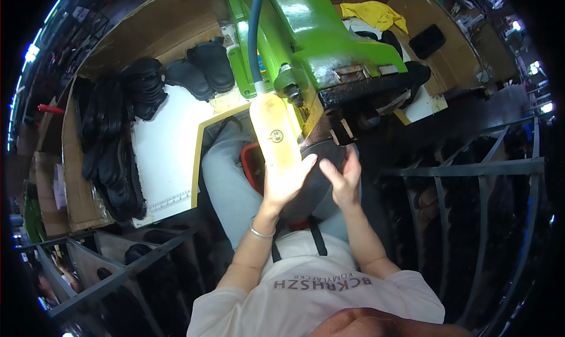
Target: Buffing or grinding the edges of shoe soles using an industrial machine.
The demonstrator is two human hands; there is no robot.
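Note:
A dark grey, rounded shoe-sole-like piece [315, 187] is between my two hands, just under the working head of a green machine [294, 19]. My left hand [285, 181] grips its left side, the thumb pointing up along its face and the fingers mostly hidden. On the opposite edge, my right hand [346, 178] holds it with the thumb in front and the fingers behind. The piece's upper end lies close to the machine's metal tip [341, 130]; whether they touch, I cannot tell. A glowing, long yellowish lamp [275, 128] partly overlaps the view above my left hand.
Stacks of black soles [109, 143] stand on the white tabletop [168, 143] at left, inside a cardboard surround [147, 25]. A yellow cloth [376, 14] and a black phone [427, 41] lie at the far right. Metal racks [471, 169] flank me, and a red container [252, 166] sits below.

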